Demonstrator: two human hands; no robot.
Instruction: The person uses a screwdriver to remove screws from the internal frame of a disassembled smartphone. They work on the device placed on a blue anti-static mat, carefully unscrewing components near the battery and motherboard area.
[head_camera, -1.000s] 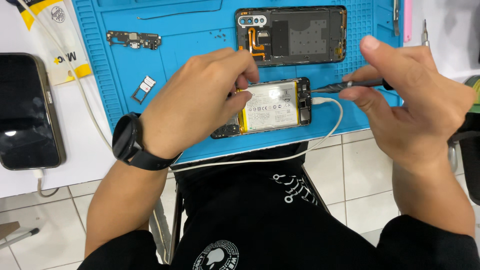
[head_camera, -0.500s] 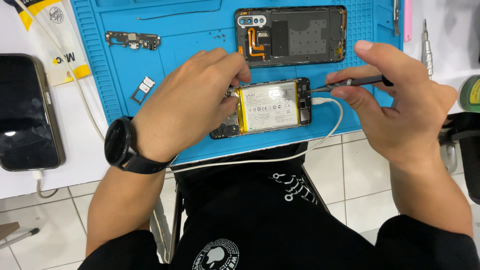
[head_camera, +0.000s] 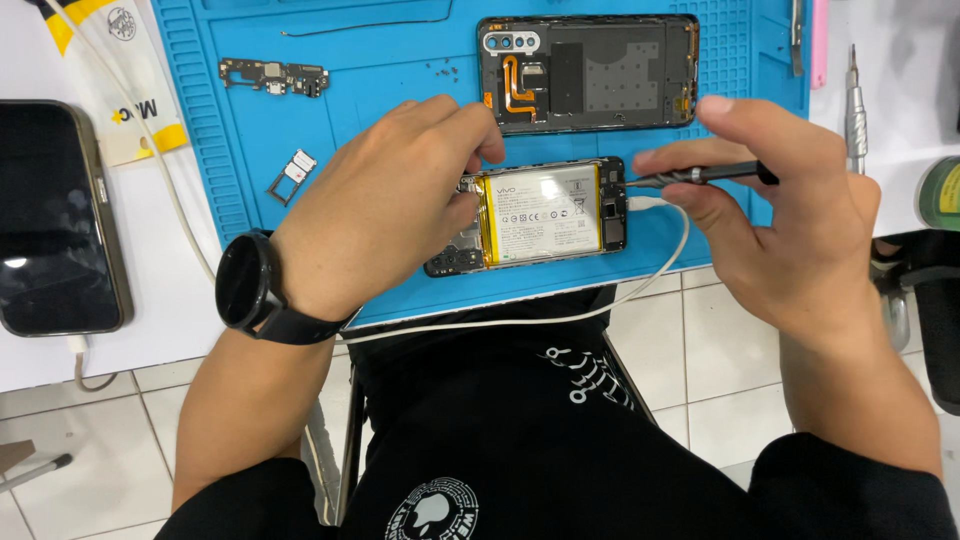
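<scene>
two bare hands work over an opened smartphone with its white battery exposed (head_camera: 545, 215), which lies near the front edge of the blue silicone repair mat (head_camera: 400, 60). the left hand (head_camera: 385, 205), with a black round wristwatch (head_camera: 245, 282) on its wrist, rests on the left end of the phone and covers it; its fingertips press at the phone's upper left corner, holding the phone in place. the right hand (head_camera: 790, 225) pinches a slim black-handled screwdriver (head_camera: 700, 175) between thumb and fingers, held almost level, its tip touching the right end of the phone. a white cable (head_camera: 660, 265) is plugged into that same end and curves along the mat's front edge.

behind the phone, toward the mat's rear edge, lies a detached black back housing with an orange flex cable (head_camera: 590, 75). a small dark circuit board (head_camera: 272, 77) sits near the mat's rear left corner, and a small metal sim tray (head_camera: 292, 175) lies closer to the left edge. off the mat, on the white bench at the left, a dark-screened phone (head_camera: 55, 215) lies flat. a silver screwdriver (head_camera: 855, 105) lies on the bench beyond the mat's right edge.
</scene>
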